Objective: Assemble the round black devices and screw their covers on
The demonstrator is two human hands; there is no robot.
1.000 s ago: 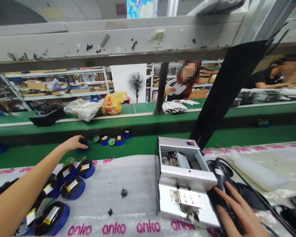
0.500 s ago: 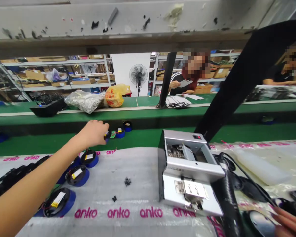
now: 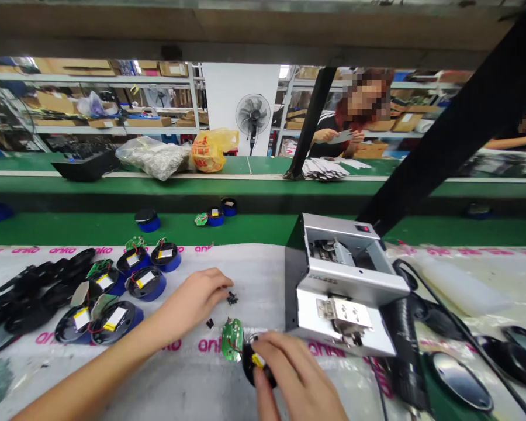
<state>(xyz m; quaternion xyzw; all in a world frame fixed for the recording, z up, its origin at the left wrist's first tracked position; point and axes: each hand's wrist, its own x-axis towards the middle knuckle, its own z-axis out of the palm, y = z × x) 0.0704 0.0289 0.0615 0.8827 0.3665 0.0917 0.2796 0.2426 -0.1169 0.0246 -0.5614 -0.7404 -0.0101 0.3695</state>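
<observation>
Pinching a round black part point(image 3: 256, 365), the right hand point(image 3: 296, 383) has its grip clenched; the left hand point(image 3: 193, 304) rests released.

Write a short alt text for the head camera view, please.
The right hand grips a round black part with a green circuit board beside it; the left hand rests on white foam sheet, near a silver machine.

Green conveyor belt point(image 3: 70, 225), stocked shelves point(image 3: 92, 126) behind (standing fan point(image 3: 253, 117) too)
</observation>
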